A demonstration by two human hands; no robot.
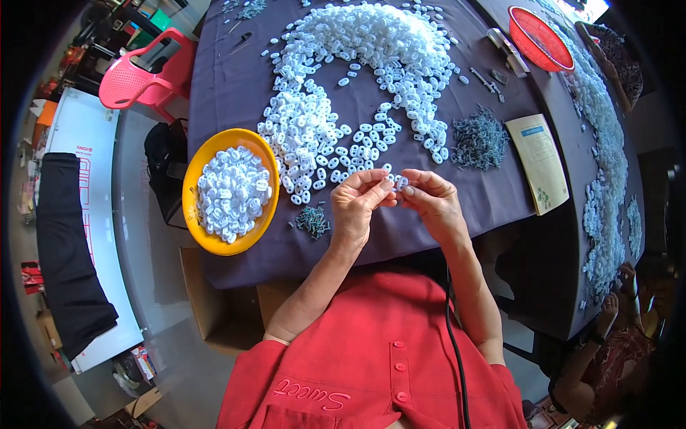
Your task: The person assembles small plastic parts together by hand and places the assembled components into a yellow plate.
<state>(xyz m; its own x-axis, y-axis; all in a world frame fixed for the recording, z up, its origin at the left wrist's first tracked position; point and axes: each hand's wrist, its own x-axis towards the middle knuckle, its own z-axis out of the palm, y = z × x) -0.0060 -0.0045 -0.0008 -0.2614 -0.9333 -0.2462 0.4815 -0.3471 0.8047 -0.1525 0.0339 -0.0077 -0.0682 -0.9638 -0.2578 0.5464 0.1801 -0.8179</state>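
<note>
My left hand and my right hand meet just above the near edge of the cloth-covered table, fingertips almost touching. Each hand is pinched closed. Between the right thumb and fingers sits a small white oval plastic piece. Whatever the left fingertips grip is mostly hidden by them; a bit of white shows there. Beyond my hands spreads a big heap of similar white oval pieces, many with dark marks. Left of my left wrist lies a small pile of grey-green pins; a larger pile of grey pins is to the right.
A yellow bowl of white pieces stands at the table's left edge. To the right are a booklet, a red mesh basket and a second table's long heap. Another person's hands work there. A pink chair stands left.
</note>
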